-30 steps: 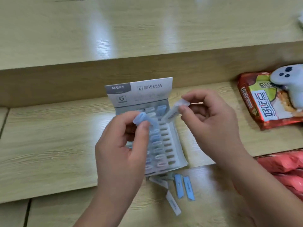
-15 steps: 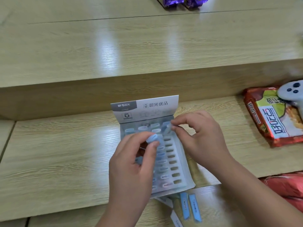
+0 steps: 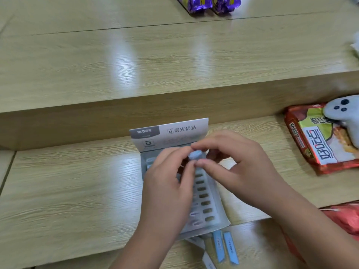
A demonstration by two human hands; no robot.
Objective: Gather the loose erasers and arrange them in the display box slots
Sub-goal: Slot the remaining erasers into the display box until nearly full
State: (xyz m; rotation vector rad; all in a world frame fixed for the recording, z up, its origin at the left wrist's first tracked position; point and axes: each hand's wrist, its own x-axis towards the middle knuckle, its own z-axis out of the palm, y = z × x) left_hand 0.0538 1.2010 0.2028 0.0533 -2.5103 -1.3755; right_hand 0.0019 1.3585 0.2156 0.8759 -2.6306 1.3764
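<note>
The left hand (image 3: 169, 183) and right hand (image 3: 239, 169) are held together, fingers curled, an eraser (image 3: 195, 154) pinched between their fingertips

table (image 3: 77, 191), display box (image 3: 180, 131), erasers (image 3: 218, 245), snack bag (image 3: 314, 144)

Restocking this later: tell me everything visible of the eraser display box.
The display box looks like grey-white card: an upright printed header flap, a slotted tray sloping toward the person. Right-column slots look empty; a few lower ones hold erasers. It sits on the wooden shelf, partly hidden by the left hand and right hand pinching a blue eraser.
</note>
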